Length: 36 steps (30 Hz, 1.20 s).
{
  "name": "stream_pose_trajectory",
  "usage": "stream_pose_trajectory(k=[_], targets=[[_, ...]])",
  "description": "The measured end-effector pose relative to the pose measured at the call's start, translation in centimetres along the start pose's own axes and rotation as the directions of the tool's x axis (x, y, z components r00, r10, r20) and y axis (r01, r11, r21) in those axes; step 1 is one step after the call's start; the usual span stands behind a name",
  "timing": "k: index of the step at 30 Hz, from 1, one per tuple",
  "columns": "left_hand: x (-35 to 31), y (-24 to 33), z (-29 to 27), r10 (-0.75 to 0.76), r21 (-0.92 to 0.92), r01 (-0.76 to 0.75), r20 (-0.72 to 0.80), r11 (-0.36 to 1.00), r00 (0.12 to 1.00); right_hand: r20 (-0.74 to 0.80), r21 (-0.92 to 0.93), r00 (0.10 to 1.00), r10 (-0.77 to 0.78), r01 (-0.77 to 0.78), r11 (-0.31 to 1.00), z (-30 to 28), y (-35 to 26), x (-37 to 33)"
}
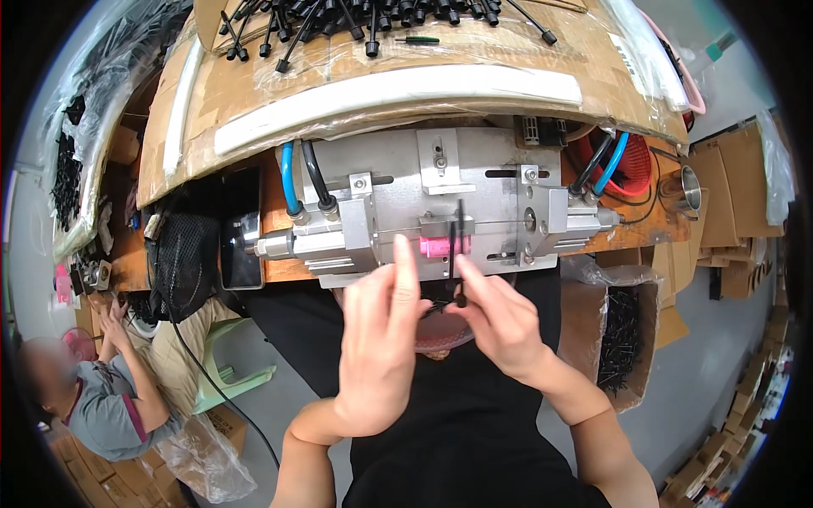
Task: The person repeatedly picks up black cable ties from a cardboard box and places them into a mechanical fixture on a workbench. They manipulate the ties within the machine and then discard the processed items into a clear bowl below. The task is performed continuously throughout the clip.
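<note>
My right hand (508, 326) pinches a thin black plastic rod (452, 258) by its thicker lower end, between thumb and fingertips. The rod stands nearly upright in front of a pink block (436, 246) at the middle of a metal fixture (402, 182); its upper part is blurred. My left hand (377, 339) is beside it with the index finger stretched up and the thumb out, and I see nothing held in it. Below the hands, a pink basket (442, 335) is partly hidden, with some dark pieces near its rim.
Metal cylinders (339, 229) with blue and black hoses flank the fixture. Many black rods (373, 42) lie on the cardboard above. A lined box (622, 339) of black parts stands at right, beyond a red basket (631, 165). Another person (118, 406) sits at left.
</note>
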<state>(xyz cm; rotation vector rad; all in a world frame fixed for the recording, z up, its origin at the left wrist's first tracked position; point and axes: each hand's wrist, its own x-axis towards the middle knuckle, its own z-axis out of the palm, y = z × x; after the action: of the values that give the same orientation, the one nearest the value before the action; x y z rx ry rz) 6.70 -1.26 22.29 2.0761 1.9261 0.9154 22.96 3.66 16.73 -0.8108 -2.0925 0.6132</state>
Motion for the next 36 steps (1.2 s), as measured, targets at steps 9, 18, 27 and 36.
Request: stream_pose_trajectory(k=[9,18,27,36], targets=[[3.5,-1.5,-2.2,0.029,0.039,-0.025,-0.096,0.999,0.995,0.117,-0.028,0.992,0.044,-0.041,0.999,0.1,0.3,1.1],[19.8,-6.6,-5.2,0.303,0.034,-0.306,0.058,0.952,0.951,-0.189,-0.604,0.978,-0.092,-0.042,0.796,-10.4,4.4,17.2],[13.2,-5.0,-5.7,0.123,-0.074,-0.133,-0.125,0.988,0.984,0.178,-0.397,0.959,0.22,-0.135,0.908,-17.2,7.3,21.9],[-1.0,-1.0,2.4,0.179,0.011,-0.179,-0.053,0.984,0.982,-0.172,0.524,0.968,0.185,-0.069,0.849,-15.0,2.5,11.6]])
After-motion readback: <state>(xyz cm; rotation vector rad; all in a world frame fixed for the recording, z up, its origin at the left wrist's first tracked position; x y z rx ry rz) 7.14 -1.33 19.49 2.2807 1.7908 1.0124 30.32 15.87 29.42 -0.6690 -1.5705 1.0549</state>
